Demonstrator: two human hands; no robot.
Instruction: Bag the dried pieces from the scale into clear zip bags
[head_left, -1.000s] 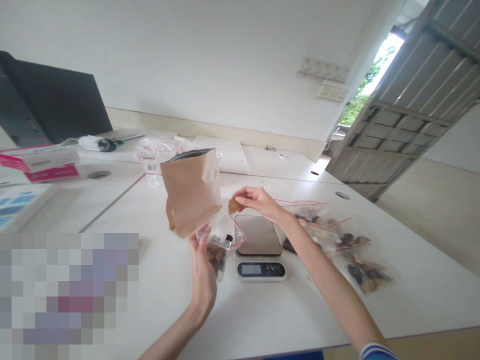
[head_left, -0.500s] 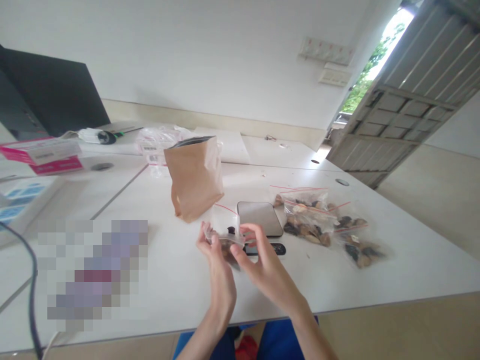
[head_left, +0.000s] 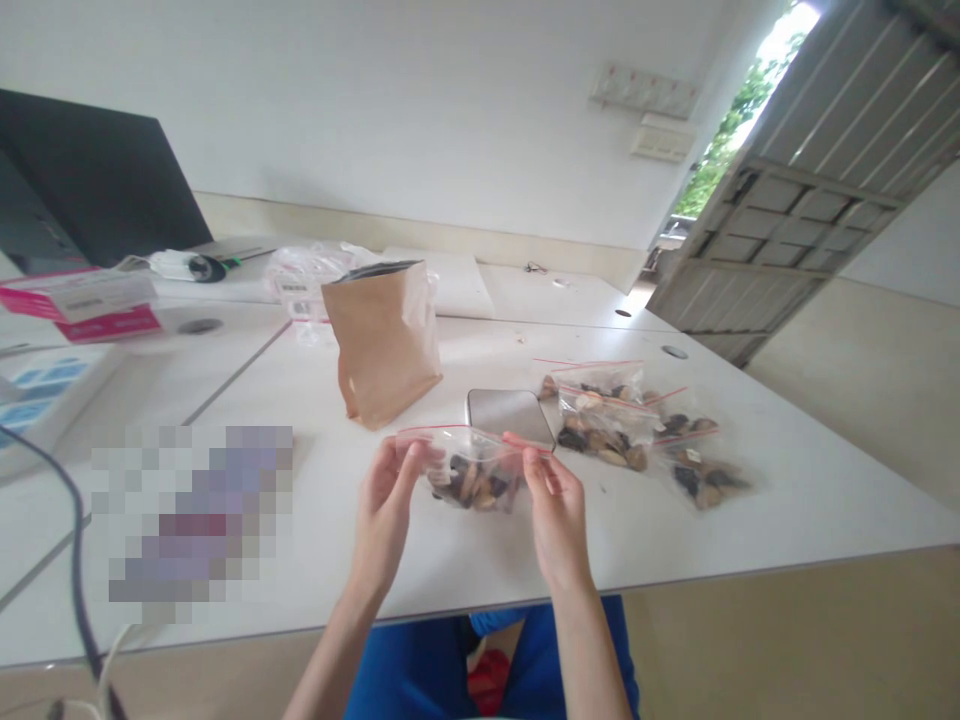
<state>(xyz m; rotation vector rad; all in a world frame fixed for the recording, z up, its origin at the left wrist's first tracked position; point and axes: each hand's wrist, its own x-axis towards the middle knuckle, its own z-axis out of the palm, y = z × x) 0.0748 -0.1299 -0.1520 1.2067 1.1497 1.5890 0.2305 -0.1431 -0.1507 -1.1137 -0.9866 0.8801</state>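
A clear zip bag (head_left: 472, 478) with a red strip along its top hangs between my hands, with dark and tan dried pieces inside. My left hand (head_left: 390, 490) pinches its upper left corner. At the opposite top corner, my right hand (head_left: 555, 495) grips the bag between thumb and fingers. Just behind the bag is a flat kitchen scale (head_left: 510, 410) with a silver top, its front part hidden by the bag and my right hand. To the right lie several similar filled zip bags (head_left: 607, 445), partly overlapping.
A brown paper bag (head_left: 382, 345) stands upright behind my left hand. Farther left are pink boxes (head_left: 112, 320), a black monitor (head_left: 105, 180) and a blurred-out patch (head_left: 202, 520). A dark cable (head_left: 75, 540) runs down at the left edge. Plastic wrapping (head_left: 307, 285) lies at the back.
My hands have moved apart to the bag's two top corners. The bag, bunched up before, is now stretched wide with its red strip drawn straight.
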